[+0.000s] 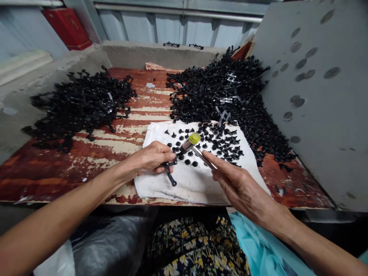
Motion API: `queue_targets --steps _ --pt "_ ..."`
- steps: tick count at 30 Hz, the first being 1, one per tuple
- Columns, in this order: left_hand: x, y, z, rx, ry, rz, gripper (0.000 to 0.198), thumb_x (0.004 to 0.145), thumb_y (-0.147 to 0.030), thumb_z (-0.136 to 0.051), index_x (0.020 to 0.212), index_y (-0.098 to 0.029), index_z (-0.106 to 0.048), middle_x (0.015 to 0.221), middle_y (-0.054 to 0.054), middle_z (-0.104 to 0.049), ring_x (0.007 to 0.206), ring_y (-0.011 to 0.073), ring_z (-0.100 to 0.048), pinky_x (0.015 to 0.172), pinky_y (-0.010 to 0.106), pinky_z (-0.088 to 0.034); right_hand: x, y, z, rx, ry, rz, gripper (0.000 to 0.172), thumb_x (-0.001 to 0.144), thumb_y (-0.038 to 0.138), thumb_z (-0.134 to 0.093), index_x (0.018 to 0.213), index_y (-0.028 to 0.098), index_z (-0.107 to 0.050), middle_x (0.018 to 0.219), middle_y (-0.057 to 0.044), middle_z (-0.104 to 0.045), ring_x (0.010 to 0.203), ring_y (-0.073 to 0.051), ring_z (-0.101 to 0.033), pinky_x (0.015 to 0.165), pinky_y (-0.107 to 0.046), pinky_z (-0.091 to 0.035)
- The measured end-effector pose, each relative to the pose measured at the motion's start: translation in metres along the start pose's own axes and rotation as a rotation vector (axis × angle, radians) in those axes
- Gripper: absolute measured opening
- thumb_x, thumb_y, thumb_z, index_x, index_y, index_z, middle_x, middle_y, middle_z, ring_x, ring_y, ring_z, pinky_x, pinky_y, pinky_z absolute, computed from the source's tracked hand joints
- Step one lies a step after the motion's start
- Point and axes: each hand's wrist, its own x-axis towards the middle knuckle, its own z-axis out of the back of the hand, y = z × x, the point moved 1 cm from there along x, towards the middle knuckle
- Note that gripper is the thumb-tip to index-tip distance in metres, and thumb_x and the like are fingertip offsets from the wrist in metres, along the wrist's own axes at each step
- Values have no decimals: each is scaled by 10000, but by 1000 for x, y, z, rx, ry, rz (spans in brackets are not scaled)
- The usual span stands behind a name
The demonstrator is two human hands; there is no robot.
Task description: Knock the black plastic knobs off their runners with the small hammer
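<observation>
My left hand (151, 158) pinches a black plastic strip part (170, 173) down onto a white cloth (186, 184), fingers closed on it. My right hand (234, 182) grips the metal handle of a small hammer (193, 145) with a yellow-green head, which hovers just above and right of the left fingertips. Several small black button-like pieces (218, 143) lie scattered over the cloth beyond the hammer.
A worn red wooden board (57, 172) carries a pile of black plastic parts (80, 103) at the left and a larger pile (224, 90) at the back right. A grey panel (316, 96) stands on the right. Grey concrete edging, a corrugated wall and a red box (67, 27) lie behind.
</observation>
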Motion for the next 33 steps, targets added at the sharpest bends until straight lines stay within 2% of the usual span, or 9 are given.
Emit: queue_targets --steps 2,4,7,15,19,22,25,30,33 --pt "2 3 2 21 -5 -23 259 821 -253 -633 605 -125 -571 558 49 -637 308 27 -359 328 159 -213 3 6 5 344 55 -234 508 914 256 -475 1421 241 -492 776 -20 -623 550 -120 -558 457 -235 -530" --pt "4 7 3 44 -20 -23 256 825 -257 -615 607 -133 -565 584 63 -648 305 32 -365 325 168 -211 4 12 8 689 95 -458 544 881 299 -561 1418 254 -487 661 42 -524 403 -64 -391 305 -156 -383" --pt "6 11 5 89 -21 -32 279 843 -304 -590 617 -144 -564 570 62 -631 292 39 -340 318 184 -186 2 17 11 967 101 -601 604 800 294 -691 1379 261 -520 637 61 -516 384 -41 -340 277 -127 -349" --pt "5 11 4 174 -57 -32 294 859 -308 -544 608 -156 -560 391 -3 -472 287 64 -329 328 180 -180 -2 17 11 1045 145 -640 687 759 347 -745 1398 269 -503 630 64 -508 380 -34 -308 282 -120 -316" --pt "7 13 5 166 -44 -38 279 848 -305 -550 609 -160 -563 379 -7 -463 283 68 -330 328 181 -181 -1 14 8 613 100 -455 592 863 340 -599 1434 249 -473 636 53 -483 407 -61 -331 322 -157 -352" --pt "9 14 6 160 -47 -50 259 841 -295 -550 624 -154 -570 458 24 -549 284 58 -332 324 183 -187 -2 10 4 47 25 -68 498 914 222 -463 1410 213 -514 754 -19 -610 608 -126 -553 580 -262 -544" --pt "10 14 5 166 -61 -46 258 847 -286 -534 632 -148 -573 520 49 -599 287 56 -348 318 185 -192 -4 4 0 -264 -37 192 507 937 138 -371 1429 194 -480 936 -83 -673 805 -163 -627 772 -334 -558" --pt "8 10 4 158 -56 -53 262 848 -289 -544 635 -141 -581 560 59 -630 292 53 -359 313 186 -195 -3 -3 -3 -525 -49 264 561 918 88 -349 1464 192 -419 753 -23 -570 551 -123 -530 531 -241 -496" --pt "6 8 4 149 -49 -53 252 843 -263 -554 624 -140 -575 571 61 -641 295 49 -363 315 184 -194 -3 -2 -3 -573 -37 273 561 913 82 -346 1459 184 -420 736 -13 -542 514 -116 -496 488 -232 -463"
